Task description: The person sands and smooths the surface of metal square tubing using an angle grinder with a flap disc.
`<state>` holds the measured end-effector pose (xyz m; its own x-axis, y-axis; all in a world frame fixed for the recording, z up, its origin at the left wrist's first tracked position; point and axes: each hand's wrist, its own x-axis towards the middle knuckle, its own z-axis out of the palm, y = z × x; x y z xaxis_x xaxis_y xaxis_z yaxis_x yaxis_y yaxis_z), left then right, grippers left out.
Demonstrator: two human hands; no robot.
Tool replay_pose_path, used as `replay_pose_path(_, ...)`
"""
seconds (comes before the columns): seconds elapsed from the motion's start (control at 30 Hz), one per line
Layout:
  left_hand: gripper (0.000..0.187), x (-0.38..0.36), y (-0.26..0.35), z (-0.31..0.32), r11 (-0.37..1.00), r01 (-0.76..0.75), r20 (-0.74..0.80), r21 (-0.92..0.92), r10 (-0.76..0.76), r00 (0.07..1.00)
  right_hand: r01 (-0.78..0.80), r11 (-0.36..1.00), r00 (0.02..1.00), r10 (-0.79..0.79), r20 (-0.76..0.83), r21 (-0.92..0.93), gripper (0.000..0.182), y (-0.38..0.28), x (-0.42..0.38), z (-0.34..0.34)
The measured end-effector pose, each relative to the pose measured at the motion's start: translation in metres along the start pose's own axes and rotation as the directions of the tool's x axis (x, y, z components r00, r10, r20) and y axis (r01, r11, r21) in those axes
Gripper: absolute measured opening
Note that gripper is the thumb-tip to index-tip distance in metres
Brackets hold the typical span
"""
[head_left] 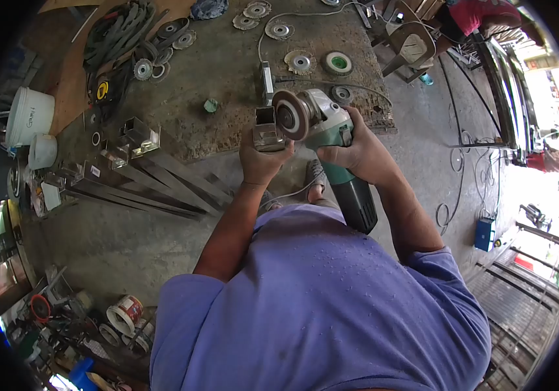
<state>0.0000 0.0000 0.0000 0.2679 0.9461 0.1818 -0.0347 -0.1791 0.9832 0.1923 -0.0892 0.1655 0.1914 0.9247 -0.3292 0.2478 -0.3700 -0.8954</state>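
My right hand is wrapped round the green and grey body of an angle grinder. Its round brown disc faces left, close beside a short square metal tube. That tube is in the grip of my left hand, with its open end facing up and away from me. Both hands are at the near edge of a worn workbench. A narrower metal piece lies on the bench just beyond the tube. Whether the disc touches the tube I cannot tell.
Several flap discs and a green-centred wheel lie on the bench. Long square tubes lean at its left, near a white bucket. A cable crosses the bench. Another person is at the far right.
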Motion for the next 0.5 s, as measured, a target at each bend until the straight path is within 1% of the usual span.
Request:
replay_pose_path(0.07,0.066,-0.002,-0.004,0.001,0.99,-0.081,-0.045,0.116,0.087,0.995,0.005,1.0,1.0,-0.005,-0.016,0.024,0.107,0.005,-0.001,0.003)
replay_pose_path(0.13,0.065,-0.002,-0.012,0.006,0.98,-0.13,-0.067,0.153,0.141,0.988,0.014,1.0,1.0,-0.014,-0.012,0.002,0.106,0.011,-0.002,-0.001)
replay_pose_path(0.2,0.065,0.003,-0.016,0.004,0.953,-0.194,-0.052,0.232,0.211,0.976,0.019,1.0,1.0,-0.02,-0.018,-0.022,0.106,0.011,0.003,-0.002)
replay_pose_path(0.27,0.066,0.003,-0.005,0.005,0.911,-0.247,-0.017,0.33,0.268,0.963,-0.005,0.997,1.0,0.003,-0.02,-0.073,0.107,-0.001,0.008,-0.007)
replay_pose_path(0.37,0.067,0.0,-0.039,0.004,0.933,-0.178,-0.05,0.314,0.204,0.978,-0.025,0.992,0.999,0.028,0.025,-0.126,0.108,-0.011,0.014,-0.013)
replay_pose_path(0.5,0.069,0.005,-0.03,0.004,0.936,-0.214,-0.048,0.279,0.236,0.97,0.053,0.993,0.999,-0.054,-0.002,-0.106,0.105,0.004,0.012,-0.013)
